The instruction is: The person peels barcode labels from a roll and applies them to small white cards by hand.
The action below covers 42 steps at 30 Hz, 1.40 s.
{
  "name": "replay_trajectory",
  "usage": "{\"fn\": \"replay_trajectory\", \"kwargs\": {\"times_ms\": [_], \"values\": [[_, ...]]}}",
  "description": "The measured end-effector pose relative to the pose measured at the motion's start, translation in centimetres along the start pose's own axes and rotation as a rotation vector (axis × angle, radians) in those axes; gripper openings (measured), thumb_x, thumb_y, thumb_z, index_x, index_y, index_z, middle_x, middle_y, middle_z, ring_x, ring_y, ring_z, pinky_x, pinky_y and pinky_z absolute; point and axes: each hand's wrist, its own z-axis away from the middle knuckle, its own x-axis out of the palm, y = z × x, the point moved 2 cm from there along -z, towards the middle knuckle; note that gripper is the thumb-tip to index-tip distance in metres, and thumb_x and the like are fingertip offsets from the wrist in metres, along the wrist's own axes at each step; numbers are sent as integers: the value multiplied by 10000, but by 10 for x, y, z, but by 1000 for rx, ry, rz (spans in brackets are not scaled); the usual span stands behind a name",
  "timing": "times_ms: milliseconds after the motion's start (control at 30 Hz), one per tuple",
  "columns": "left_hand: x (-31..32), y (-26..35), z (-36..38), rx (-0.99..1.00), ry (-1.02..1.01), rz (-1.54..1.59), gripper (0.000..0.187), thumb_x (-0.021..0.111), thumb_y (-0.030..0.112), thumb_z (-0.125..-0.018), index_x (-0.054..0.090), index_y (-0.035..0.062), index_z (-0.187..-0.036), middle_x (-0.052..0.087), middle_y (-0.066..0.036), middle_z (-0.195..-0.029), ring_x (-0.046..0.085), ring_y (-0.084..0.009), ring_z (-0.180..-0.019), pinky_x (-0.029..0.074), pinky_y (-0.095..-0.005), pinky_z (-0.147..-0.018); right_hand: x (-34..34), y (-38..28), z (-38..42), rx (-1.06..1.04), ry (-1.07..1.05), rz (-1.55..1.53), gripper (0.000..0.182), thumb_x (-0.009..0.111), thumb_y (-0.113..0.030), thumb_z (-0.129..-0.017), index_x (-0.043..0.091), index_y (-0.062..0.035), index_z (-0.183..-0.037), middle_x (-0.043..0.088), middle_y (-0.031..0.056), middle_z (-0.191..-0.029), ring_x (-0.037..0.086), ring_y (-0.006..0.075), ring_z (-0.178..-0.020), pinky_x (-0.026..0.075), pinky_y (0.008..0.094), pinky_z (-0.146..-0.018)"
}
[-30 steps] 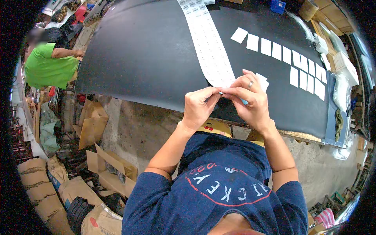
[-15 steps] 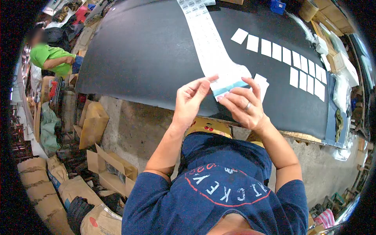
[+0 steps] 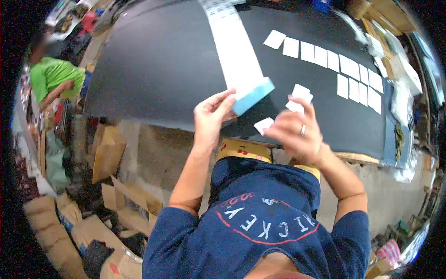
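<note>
My left hand (image 3: 211, 118) pinches the near end of a long white label strip (image 3: 236, 53), which runs up to the far edge of the table. At that end its light blue backing (image 3: 254, 96) shows, folded over. My right hand (image 3: 297, 132), smeared by motion, is apart from the strip. Between its thumb and fingers is a small white label (image 3: 264, 126). Just beyond the right hand, a few white cards (image 3: 302, 89) lie overlapped on the table, partly hidden by the fingers.
On the dark table (image 3: 153, 69), several white cards (image 3: 320, 56) lie in two rows to the right. Plastic wrap and boxes (image 3: 404, 79) line the right edge. A person in a green shirt (image 3: 55, 79) is at the left. Open cartons (image 3: 132, 200) sit on the floor at lower left.
My right hand has come away from the strip, moving right and toward me with a white label. The strip's end has turned, showing more of the blue backing. My left hand keeps its hold.
</note>
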Motion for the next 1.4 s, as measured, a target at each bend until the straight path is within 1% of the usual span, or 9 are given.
{"fn": "replay_trajectory", "kwargs": {"times_ms": [33,100,167,233,300,367,533,833,1400], "values": [[1,3,3,35,39,-77,317,635,202,-881,643,4,-1130,659,-67,-1000,619,-128,-825,527,-275,-702,-18,17,-4,114,-93,1,132,687,-69,-686,695,-94,-815,592,8,-835,591,200,-766,448,430,-925],[-2,-7,2,60,100,-151,278,659,197,-863,677,1,-1059,666,-40,-951,582,-84,-824,461,-220,-646,-50,59,3,414,-112,-111,119,720,-72,-683,709,-74,-802,623,34,-786,591,199,-747,471,331,-866],[-9,-20,4,118,78,-87,239,645,179,-870,690,-17,-998,663,-39,-928,573,-90,-834,447,-229,-681,-89,116,20,694,-250,-323,130,700,-27,-696,722,-49,-822,660,64,-754,603,181,-752,458,313,-764],[-14,-28,7,181,126,-195,211,620,143,-890,691,-47,-948,662,-35,-873,568,-85,-781,444,-221,-682,-124,159,37,895,-326,-321,126,741,-69,-712,722,-12,-823,690,83,-753,622,147,-740,476,280,-721],[-20,-37,8,202,81,-159,196,613,134,-909,696,-41,-937,670,-27,-840,552,-60,-722,429,-197,-635,-141,194,61,1096,-416,-390,144,746,-69,-723,719,16,-836,696,80,-761,635,129,-723,489,256,-677],[-19,-43,6,221,62,-39,186,624,139,-907,702,-25,-943,677,-22,-847,556,-52,-728,424,-193,-621,-144,207,73,1107,-459,-395,154,760,-83,-728,720,20,-835,700,81,-762,633,100,-699,486,229,-659],[-18,-41,5,216,51,-117,188,631,152,-905,704,-13,-959,683,-18,-848,563,-49,-725,428,-193,-626,-130,220,94,1167,-498,-373,153,765,-88,-727,725,13,-834,701,67,-752,625,86,-684,476,215,-652],[-17,-41,4,249,44,-114,202,630,154,-908,696,-24,-975,686,-35,-873,570,-56,-734,435,-197,-634,-123,218,92,1122,-502,-338,203,769,-145,-675,729,8,-802,688,74,-710,606,111,-643,467,254,-633],[-22,-47,3,220,40,-91,209,627,146,-909,684,-36,-994,691,-62,-917,602,-79,-789,485,-218,-705,-112,217,100,1062,-408,-225,149,747,-100,-672,724,8,-772,678,69,-663,593,97,-597,451,240,-587]]}}
